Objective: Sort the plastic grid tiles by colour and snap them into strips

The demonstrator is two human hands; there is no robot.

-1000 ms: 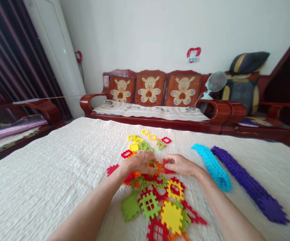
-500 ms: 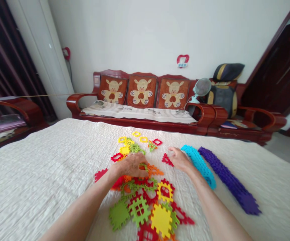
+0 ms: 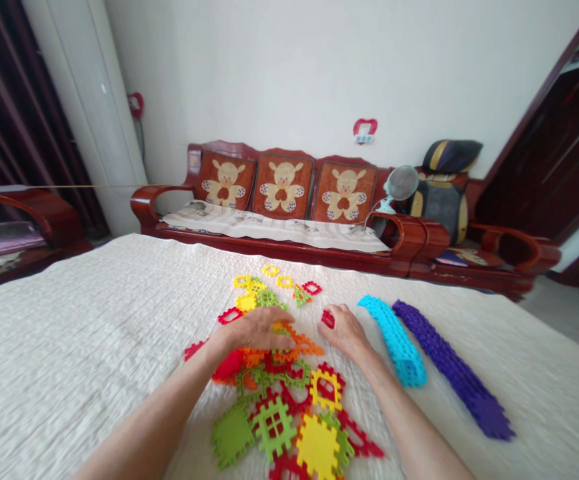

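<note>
My right hand [image 3: 345, 330] pinches a red triangular building piece [image 3: 327, 319] just off the right side of the pile; the fingers partly cover it. My left hand [image 3: 262, 328] hovers over the pile's middle, thumb and fingers apart, beside an orange triangular piece [image 3: 305, 345] and a green piece [image 3: 282, 340]. Whether the left fingers touch a piece cannot be made out. Closer to me lie a yellow window piece [image 3: 326, 390], a green window piece [image 3: 274, 427], a solid green square [image 3: 233, 435] and a solid yellow square [image 3: 318, 445].
To the right lie a light-blue column of joined pieces [image 3: 394, 340] and a purple one [image 3: 452, 370]. Small yellow frames [image 3: 285, 282] and a red frame [image 3: 312, 288] lie beyond the hands. A wooden sofa [image 3: 269, 243] stands past the quilted white surface [image 3: 94, 320].
My right hand has moved left and closed on the red triangular piece that lay beside it. My left hand stays over the pile, its thumb a little apart from the pieces.
</note>
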